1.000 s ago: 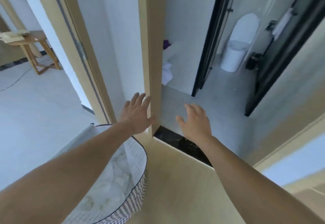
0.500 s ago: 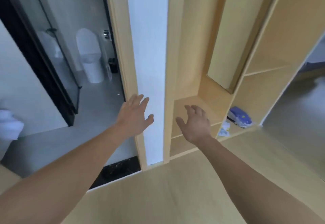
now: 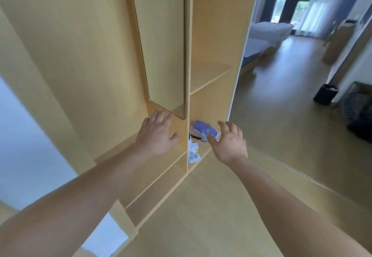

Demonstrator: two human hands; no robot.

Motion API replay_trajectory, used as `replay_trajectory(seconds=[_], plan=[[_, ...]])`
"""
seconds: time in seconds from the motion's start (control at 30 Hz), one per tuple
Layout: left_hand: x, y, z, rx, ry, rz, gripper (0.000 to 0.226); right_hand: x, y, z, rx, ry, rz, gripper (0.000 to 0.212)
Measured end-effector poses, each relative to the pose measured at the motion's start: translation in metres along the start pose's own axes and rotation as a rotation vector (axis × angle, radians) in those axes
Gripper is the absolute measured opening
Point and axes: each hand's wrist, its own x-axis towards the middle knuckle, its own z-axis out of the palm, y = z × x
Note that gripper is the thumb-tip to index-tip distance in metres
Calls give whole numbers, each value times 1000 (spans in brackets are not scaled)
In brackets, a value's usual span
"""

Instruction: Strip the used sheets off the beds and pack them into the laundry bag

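Sheets (image 3: 269,28), far right: likely soft, light, bulky, calls for bunching from a corner; grip released on left hand (image 3: 156,133) and right hand (image 3: 229,142).

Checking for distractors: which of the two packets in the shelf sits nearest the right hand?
The purple packet, which in view meets the thumb of the right hand; the white floral packet lies lower, by the divider.

Bright daylight from window (image 3: 302,0) top right, w/ glare there. Soft motion blur throughout. Wide-angle distortion bends edges; shadows faint.
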Motion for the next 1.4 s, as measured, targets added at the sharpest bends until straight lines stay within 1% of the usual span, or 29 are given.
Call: replay_trajectory(seconds=[0.1, 0.2, 0.33, 0.43, 0.6, 0.77, 1.07, 1.3, 1.4], plan=[[76, 26, 7, -14, -17, 135, 67, 50, 21, -16, -33, 75, 85, 61], [149, 63, 14, -44, -19, 232, 69, 95, 51, -34, -51, 131, 178, 62], [232, 126, 35, -59, -51, 369, 69, 148, 108, -58, -60, 201, 288, 62], [292, 175, 53, -75, -54, 436, 69, 194, 156, -75, -62, 231, 347, 63], [389, 255, 75, -94, -68, 463, 70, 279, 232, -113, -58, 245, 388, 65], [478, 317, 84, -102, -52, 460, 71, 359, 290, -155, -89, 248, 381, 64], [662, 400, 124, -134, -70, 492, 71, 535, 375, -189, -124, 223, 381, 65], [826, 465, 154, -142, -61, 577, 70, 681, 438, -219, -165, 254, 450, 66], [888, 493, 167, -138, -97, 611, 69, 733, 467, -229, -149, 252, 493, 65]])
